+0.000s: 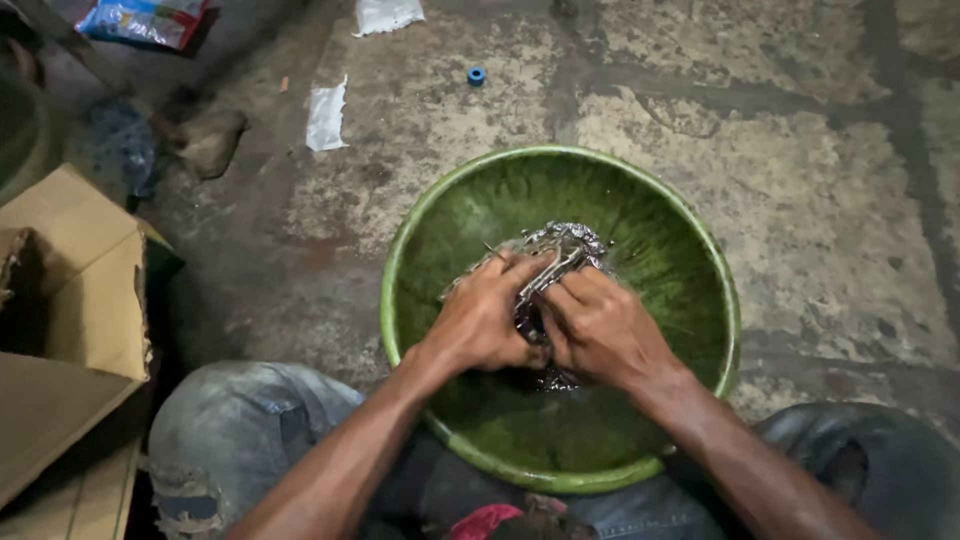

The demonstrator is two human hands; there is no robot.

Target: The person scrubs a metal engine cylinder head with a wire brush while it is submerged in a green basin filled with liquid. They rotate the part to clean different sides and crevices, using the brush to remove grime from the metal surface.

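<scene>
- The green basin (pixel 700 250) sat on the concrete floor (pixel 820 180) between my knees.
- Left of the basin stood an open cardboard box (pixel 70 300).
- Inside the basin, my left hand (pixel 480 320) and right hand (pixel 600 325) were both closed tight around a wet, shiny cloth (pixel 570 243), pressed together as if scrubbing.
- I judged the washing midway: nothing rinsed or set aside.

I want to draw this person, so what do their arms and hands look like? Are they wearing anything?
Both arms are bare from the bottom edge of the picture to the fingers, with no sleeves showing. The left hand and the right hand have no gloves, and I can see no rings, watch or bracelet. Both hands look wet and shiny. Lower down, faded, torn grey-blue jeans cover the knees.
</scene>
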